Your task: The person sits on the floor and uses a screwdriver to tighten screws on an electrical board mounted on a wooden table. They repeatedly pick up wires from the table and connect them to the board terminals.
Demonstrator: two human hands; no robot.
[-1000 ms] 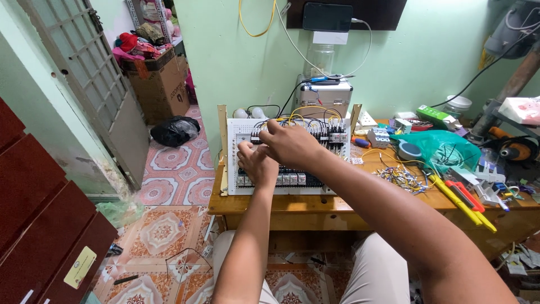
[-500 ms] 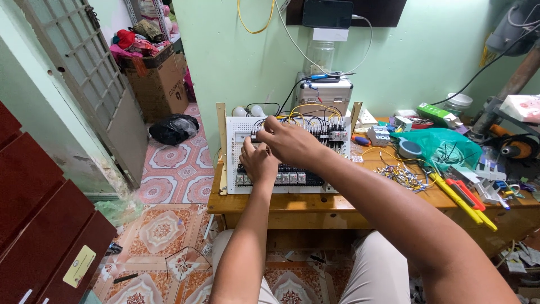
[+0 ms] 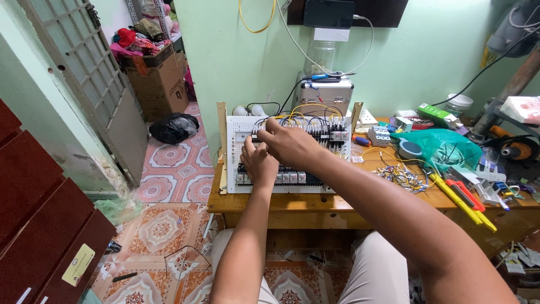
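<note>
Head camera showed a white perforated wiring board (image 3: pixel 232 147) propped upright at the back of the wooden workbench (image 3: pixel 315 204), facing the seated person. Both hands worked its upper breaker row (image 3: pixel 329 132): left hand (image 3: pixel 258 163) just below, fingers curled; right hand (image 3: pixel 289 143) pinching there, hold unclear.

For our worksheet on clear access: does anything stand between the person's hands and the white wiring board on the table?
Nothing visible does. Both the left hand and the right hand already rest on the wiring board, fingers at the upper row of parts and wires. What lies under the hands is hidden.
</note>
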